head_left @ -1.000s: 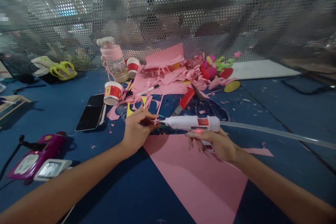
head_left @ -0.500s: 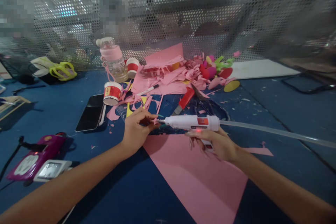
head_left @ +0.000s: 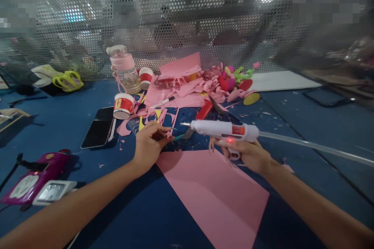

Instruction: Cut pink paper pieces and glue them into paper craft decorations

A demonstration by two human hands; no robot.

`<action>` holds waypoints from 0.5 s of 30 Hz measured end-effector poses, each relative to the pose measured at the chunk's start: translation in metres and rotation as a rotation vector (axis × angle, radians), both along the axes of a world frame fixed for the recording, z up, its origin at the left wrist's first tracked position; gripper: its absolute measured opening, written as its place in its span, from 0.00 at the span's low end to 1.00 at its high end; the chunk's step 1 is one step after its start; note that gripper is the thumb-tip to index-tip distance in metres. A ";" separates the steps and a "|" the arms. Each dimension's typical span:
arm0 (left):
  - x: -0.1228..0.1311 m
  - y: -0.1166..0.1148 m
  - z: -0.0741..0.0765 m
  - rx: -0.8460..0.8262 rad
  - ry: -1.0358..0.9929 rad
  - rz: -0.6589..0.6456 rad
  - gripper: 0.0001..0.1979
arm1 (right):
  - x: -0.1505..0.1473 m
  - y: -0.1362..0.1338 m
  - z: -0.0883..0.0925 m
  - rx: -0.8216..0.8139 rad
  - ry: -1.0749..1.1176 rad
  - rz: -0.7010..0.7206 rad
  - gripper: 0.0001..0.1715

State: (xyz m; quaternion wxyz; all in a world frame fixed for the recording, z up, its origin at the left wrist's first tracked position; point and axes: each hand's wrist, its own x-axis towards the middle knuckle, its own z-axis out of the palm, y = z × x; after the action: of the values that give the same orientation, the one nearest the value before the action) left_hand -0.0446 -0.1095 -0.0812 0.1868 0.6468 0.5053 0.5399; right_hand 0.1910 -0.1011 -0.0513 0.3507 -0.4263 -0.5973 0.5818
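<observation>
My right hand (head_left: 244, 151) grips a white hot glue gun (head_left: 217, 129) with a red light lit on its body. A long clear glue stick (head_left: 309, 146) trails out of its back end to the right. The nozzle points left, a short way from my left hand (head_left: 150, 142). Between the thumb and fingers of that hand is a small pink star-shaped piece (head_left: 169, 134). Below both hands lies a large pink sheet (head_left: 213, 190) on the blue table. Just beyond the nozzle is a red-handled cutter (head_left: 204, 109), its blade partly hidden.
Pink paper scraps (head_left: 187, 89) are heaped at the back, before a perforated metal screen (head_left: 187, 19). To the left are a paper cup (head_left: 123, 106), a water bottle (head_left: 125, 70), a phone (head_left: 98, 127) and a purple power strip (head_left: 37, 179). Yellow scissors handles (head_left: 68, 81) sit farther back.
My right hand has drawn the glue gun to the right and slightly up, so its nozzle is apart from the pink piece. My left hand still pinches the piece, nearly in place.
</observation>
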 end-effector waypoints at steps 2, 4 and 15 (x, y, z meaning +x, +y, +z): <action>0.000 0.001 0.000 -0.008 -0.009 0.034 0.06 | 0.010 0.005 0.004 0.188 -0.083 -0.071 0.12; -0.001 0.002 -0.001 -0.021 -0.026 0.064 0.06 | 0.022 0.013 0.012 0.501 -0.270 -0.142 0.07; -0.001 0.001 -0.001 -0.038 0.000 0.123 0.05 | 0.043 0.030 0.034 0.480 -1.609 -0.442 0.20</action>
State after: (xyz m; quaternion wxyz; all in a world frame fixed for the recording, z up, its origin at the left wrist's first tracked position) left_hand -0.0460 -0.1085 -0.0821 0.1656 0.6107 0.5544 0.5406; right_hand 0.2343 -0.0707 -0.0172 0.0070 -0.7290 -0.6739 -0.1198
